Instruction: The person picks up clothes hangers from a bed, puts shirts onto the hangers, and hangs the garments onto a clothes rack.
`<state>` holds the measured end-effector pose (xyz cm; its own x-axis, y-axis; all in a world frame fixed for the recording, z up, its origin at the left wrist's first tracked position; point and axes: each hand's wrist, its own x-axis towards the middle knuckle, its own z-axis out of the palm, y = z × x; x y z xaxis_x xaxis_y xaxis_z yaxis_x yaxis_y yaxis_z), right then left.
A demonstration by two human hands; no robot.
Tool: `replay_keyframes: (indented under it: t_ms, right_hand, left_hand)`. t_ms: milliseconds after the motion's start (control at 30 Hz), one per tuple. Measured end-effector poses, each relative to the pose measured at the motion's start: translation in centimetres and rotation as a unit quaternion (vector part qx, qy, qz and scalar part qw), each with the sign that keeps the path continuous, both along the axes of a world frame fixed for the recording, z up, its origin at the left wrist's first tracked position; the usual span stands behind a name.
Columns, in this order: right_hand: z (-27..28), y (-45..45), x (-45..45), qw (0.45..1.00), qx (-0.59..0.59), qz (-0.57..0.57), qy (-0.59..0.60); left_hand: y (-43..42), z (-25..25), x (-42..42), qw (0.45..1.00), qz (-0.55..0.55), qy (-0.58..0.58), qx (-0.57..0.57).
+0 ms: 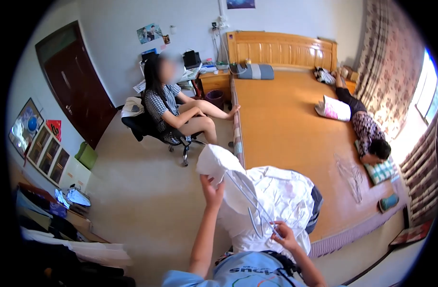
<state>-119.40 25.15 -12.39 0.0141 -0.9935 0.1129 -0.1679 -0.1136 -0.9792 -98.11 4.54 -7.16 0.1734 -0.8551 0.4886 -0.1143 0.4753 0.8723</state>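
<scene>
My left hand (212, 190) grips a white garment (281, 191) near its raised upper part, with the fingers closed on the cloth. My right hand (283, 235) is closed on a thin grey hanger (250, 193), whose long bars slant up to the left across the cloth. Part of the garment hangs between my arms, and part lies over the near corner of the bed. Beneath its right edge a dark grey cloth (316, 208) shows.
One person (165, 107) sits on a wheeled chair left of the bed (286, 124). Another person (367, 126) lies along the bed's right side. Several clear hangers (350, 177) and a teal shoe (388, 203) are at the near right.
</scene>
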Motion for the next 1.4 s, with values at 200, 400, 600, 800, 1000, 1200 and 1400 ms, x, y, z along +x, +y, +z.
replay_keyframes:
  t_ms: [200, 400, 600, 800, 1000, 1200, 1400]
  right_hand:
    - [-0.3, -1.5, 3.4, 0.997, 0.041, 0.06, -0.041]
    - [1.4, -2.3, 5.9, 0.991, 0.066, 0.111, 0.027]
    - [1.8, -2.7, 3.8, 0.969, 0.1, 0.193, 0.122]
    - [2.6, -1.0, 0.9, 0.952, 0.138, 0.247, 0.12]
    - [2.3, 0.5, -2.0, 0.946, 0.157, 0.248, 0.138]
    - [2.2, 0.8, -4.2, 0.95, 0.202, 0.224, 0.077]
    - [2.1, 0.2, -5.9, 0.931, 0.272, 0.243, 0.017]
  left_hand:
    - [1.4, 2.9, 5.9, 0.965, 0.211, -0.108, -0.115]
    - [3.5, 2.5, 9.8, 0.915, 0.27, -0.256, -0.156]
    - [6.0, 3.6, 10.3, 0.908, 0.3, -0.26, -0.132]
    - [8.3, 4.4, 9.6, 0.875, 0.333, -0.339, -0.096]
    - [9.3, 5.1, 6.9, 0.867, 0.296, -0.391, -0.088]
    - [11.4, 3.6, 1.3, 0.914, 0.21, -0.334, -0.092]
    - [14.3, 4.3, -3.7, 0.964, 0.108, -0.233, -0.072]
